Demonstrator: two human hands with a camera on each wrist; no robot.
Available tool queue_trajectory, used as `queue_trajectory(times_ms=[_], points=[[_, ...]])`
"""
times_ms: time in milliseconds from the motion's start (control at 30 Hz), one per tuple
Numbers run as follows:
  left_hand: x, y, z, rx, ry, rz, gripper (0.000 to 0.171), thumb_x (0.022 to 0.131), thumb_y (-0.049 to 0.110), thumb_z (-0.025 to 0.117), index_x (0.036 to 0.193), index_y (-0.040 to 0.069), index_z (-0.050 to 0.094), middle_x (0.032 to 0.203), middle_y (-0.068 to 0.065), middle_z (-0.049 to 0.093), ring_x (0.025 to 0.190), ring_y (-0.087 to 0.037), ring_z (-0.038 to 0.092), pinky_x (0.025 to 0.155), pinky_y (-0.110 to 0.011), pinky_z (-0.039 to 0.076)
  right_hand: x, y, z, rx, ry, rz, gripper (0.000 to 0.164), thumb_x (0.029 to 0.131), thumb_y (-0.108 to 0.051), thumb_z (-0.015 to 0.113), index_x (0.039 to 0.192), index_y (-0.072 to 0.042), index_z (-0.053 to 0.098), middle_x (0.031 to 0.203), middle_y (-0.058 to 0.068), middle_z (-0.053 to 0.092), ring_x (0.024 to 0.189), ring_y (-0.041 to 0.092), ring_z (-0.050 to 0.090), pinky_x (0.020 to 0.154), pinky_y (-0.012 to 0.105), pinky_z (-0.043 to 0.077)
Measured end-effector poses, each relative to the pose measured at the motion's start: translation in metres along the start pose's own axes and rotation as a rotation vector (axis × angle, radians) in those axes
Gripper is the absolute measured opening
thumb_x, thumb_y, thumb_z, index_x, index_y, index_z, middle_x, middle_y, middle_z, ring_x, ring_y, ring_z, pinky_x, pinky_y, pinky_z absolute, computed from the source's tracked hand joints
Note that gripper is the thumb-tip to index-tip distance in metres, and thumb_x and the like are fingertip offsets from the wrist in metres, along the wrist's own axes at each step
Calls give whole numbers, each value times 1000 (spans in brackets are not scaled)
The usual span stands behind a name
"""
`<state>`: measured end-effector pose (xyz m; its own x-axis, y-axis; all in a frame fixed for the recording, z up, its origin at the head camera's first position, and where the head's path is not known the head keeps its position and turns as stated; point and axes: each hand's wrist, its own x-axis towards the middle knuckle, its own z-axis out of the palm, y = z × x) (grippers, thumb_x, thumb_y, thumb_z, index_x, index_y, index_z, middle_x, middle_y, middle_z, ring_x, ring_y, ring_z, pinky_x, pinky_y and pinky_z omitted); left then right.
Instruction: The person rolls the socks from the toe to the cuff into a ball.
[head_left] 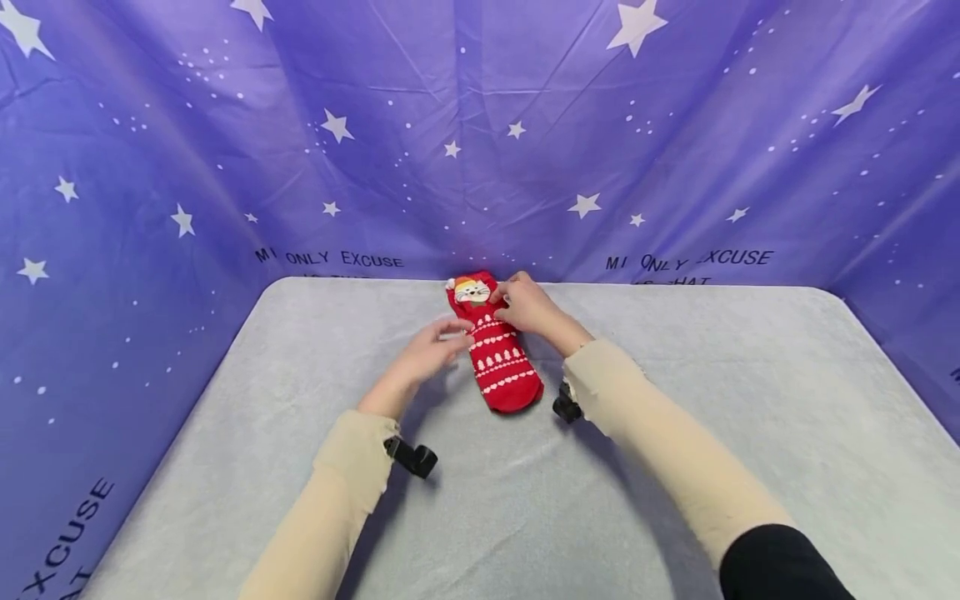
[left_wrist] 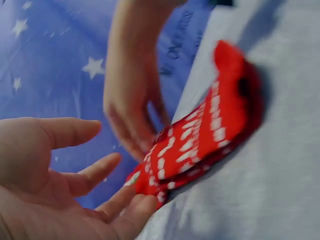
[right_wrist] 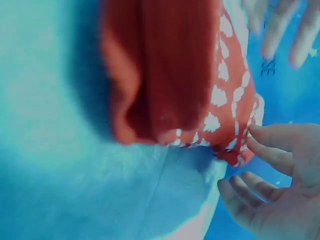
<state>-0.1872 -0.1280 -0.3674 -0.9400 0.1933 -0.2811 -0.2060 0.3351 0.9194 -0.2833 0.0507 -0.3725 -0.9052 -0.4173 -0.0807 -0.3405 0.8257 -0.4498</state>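
Note:
A red knitted sock [head_left: 501, 367] with white hearts, white trees and a cat face lies on the table, its rounded end toward me. It looks layered in the left wrist view. My left hand [head_left: 431, 350] is at its left edge, fingers spread; in the left wrist view the fingertips [left_wrist: 147, 202] overlap the sock's far end, and I cannot tell whether they touch. My right hand [head_left: 531, 307] is at the upper right edge beside the cat face. In the right wrist view its fingers [right_wrist: 272, 135] are loosely bent against the patterned fabric, without a visible grip.
The light grey table [head_left: 645, 483] runs back to a purple curtain [head_left: 480, 167] with white stars and black lettering. The sock's far end is near the table's back edge. A small black camera [head_left: 411, 457] sits on the left wrist, another [head_left: 567, 405] on the right.

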Motion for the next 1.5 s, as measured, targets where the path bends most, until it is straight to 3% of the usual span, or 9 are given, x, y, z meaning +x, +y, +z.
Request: queue_trajectory(times_ms=[133, 267, 600, 800, 933, 1033, 1167, 1300, 1500], points=[[24, 6, -11, -134, 54, -29, 48, 101, 16, 53, 146, 3, 42, 152, -21, 41, 140, -37, 42, 118, -47, 36, -26, -6, -5, 21, -43, -35, 33, 91, -15, 70, 122, -4, 67, 137, 21, 50, 127, 34, 50, 110, 48, 43], [43, 4, -15, -219, 106, -59, 49, 102, 12, 50, 149, 0, 39, 154, -22, 38, 143, -36, 39, 120, -45, 33, -57, -12, -9, 16, -92, -130, 32, 90, -13, 71, 120, -5, 67, 128, 16, 59, 116, 30, 58, 103, 46, 48], [59, -1, -12, -191, 66, -88, 52, 102, 11, 51, 151, 1, 37, 159, -17, 34, 146, -31, 37, 119, -40, 35, -114, -1, -11, -124, -284, -299, 30, 81, -23, 82, 108, -16, 70, 122, 4, 65, 118, 25, 60, 104, 44, 48], [54, -6, -7, 242, 107, 32, 62, 97, 13, 58, 153, 3, 34, 161, -21, 25, 148, -41, 26, 121, -52, 26, -124, 8, 0, -184, -176, -362, 17, 82, -6, 77, 95, -16, 73, 104, -1, 70, 101, 19, 66, 93, 39, 54], [38, -3, 3, 522, 96, 83, 60, 90, 17, 69, 146, 10, 48, 162, -18, 20, 148, -43, 17, 120, -58, 24, -126, 11, 3, -208, -162, -373, 20, 81, -6, 78, 98, -16, 73, 105, -1, 71, 101, 19, 66, 93, 39, 55], [21, 4, 11, 634, 25, 209, 41, 86, 10, 74, 126, 8, 63, 149, -17, 43, 140, -38, 37, 116, -53, 35, -126, 12, 3, -213, -171, -367, 25, 79, -7, 79, 102, -15, 72, 110, 1, 70, 105, 22, 66, 96, 41, 54], [0, 9, 22, 739, -141, 334, 22, 84, 3, 75, 104, 8, 68, 110, -9, 68, 105, -25, 62, 95, -40, 51, -124, 14, 3, -217, -174, -364, 31, 77, -8, 81, 105, -14, 68, 113, 3, 68, 110, 24, 64, 99, 42, 53], [-12, 4, 33, 849, -245, 337, 26, 80, 10, 81, 100, 12, 66, 100, -2, 66, 91, -16, 58, 85, -34, 50, -122, 17, 6, -210, -163, -362, 33, 75, -6, 82, 103, -14, 65, 110, 3, 66, 108, 23, 63, 97, 41, 53], [-16, -4, 46, 986, -233, 322, 37, 75, 20, 87, 101, 13, 61, 106, -3, 62, 101, -20, 57, 93, -38, 50, -119, 18, 10, -205, -130, -381, 28, 77, -4, 79, 98, -13, 64, 104, 1, 65, 101, 20, 63, 93, 39, 54]])
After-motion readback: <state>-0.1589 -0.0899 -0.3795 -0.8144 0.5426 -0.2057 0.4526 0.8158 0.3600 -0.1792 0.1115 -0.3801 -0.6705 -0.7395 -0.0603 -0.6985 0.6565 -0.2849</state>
